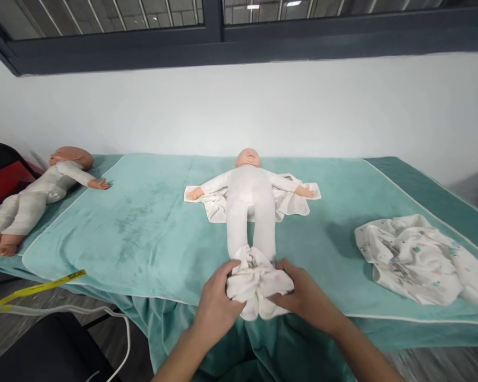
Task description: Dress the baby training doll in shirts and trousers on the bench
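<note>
Doll (250, 193) lies on its back, centre frame, on the teal bed cover (151, 217), head toward the wall, arms spread, legs pointing down-frame. Printed cloth (418, 262) sits in a loose heap at lower right, no hand on it. Second doll (61, 178) is at the left edge, well apart from the work. Open garment (297, 206) is spread under the centre doll's upper body; forearms lie on top of its sleeves, not in them, so I'd call that laid out only, not closed. Bunched white cloth (258, 284), lower centre, is gathered at the doll's lower legs; legs above are outside it. My read: early stage, lower end just started, upper half not done. Containers: no box or tray in view; feet are hidden, can't tell if both are inside the bunched cloth. Left hand (219, 297) grasps that cloth's left side, right hand (307, 294) its right side, both between thumb and fingers; can't tell how hard.
</note>
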`<state>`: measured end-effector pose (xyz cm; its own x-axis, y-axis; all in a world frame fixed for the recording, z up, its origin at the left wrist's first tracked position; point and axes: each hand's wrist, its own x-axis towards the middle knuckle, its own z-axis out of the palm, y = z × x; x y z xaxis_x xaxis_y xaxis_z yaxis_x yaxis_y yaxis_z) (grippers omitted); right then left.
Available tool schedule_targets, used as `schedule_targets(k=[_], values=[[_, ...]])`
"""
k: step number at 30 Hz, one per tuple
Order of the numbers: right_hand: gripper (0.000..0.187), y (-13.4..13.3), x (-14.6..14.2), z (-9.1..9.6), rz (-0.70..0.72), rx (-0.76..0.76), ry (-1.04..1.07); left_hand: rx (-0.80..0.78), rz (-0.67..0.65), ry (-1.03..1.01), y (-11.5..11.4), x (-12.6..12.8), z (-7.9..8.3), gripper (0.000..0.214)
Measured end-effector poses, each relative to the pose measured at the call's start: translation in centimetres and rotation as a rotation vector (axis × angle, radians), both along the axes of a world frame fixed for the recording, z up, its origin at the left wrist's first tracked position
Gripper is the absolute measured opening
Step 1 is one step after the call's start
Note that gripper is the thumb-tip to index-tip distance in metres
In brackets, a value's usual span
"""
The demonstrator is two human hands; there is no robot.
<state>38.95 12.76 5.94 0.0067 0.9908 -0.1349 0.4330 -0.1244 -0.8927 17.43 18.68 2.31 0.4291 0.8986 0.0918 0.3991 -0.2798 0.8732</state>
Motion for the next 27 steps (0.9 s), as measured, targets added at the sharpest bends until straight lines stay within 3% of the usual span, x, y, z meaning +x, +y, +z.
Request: schedule_targets(k=[3, 7, 10, 12, 14, 18, 21, 24, 27], values=[[0.027, -1.0, 0.6, 0.3, 0.110, -0.094, 0.210, -0.242, -0.018, -0.080, -1.2, -0.5, 1.3, 0.052], [0.048, -2.0, 3.1, 0.5, 0.412, -0.302, 0.326, -0.481, -0.285, -0.030, -1.3, -2.5, 5.3, 0.042], [0.060, -1.7, 4.1, 1.5, 0.624, -0.363, 0.333, -0.410, -0.502, 0.051, -0.4, -4.1, 7.8, 0.037], [0.059, -1.0, 3.9, 2.7, 0.636, -0.343, 0.391, -0.285, -0.568, 0.050, 0.3, -4.9, 8.8, 0.034], [0.051, 0.1, 3.0, 4.3, 0.575, -0.249, 0.519, -0.150, -0.538, 0.013, 1.2, -5.5, 9.4, 0.037], [0.028, 2.1, 0.2, 7.0, 0.498, 0.045, 0.836, 0.171, -0.323, -0.089, 2.7, -6.7, 10.1, 0.038], [0.022, 3.4, -2.6, 8.9, 0.500, 0.234, 0.927, 0.272, 0.103, -0.303, 2.9, -7.5, 9.8, 0.025], [0.023, 5.1, -5.8, 11.1, 0.492, 0.354, 0.959, 0.254, 0.604, -0.480, 1.9, -7.8, 9.1, 0.031], [0.018, 7.8, -8.2, 12.6, 0.415, 0.442, 0.965, 0.246, 0.789, -0.464, 0.4, -7.9, 8.0, 0.045]])
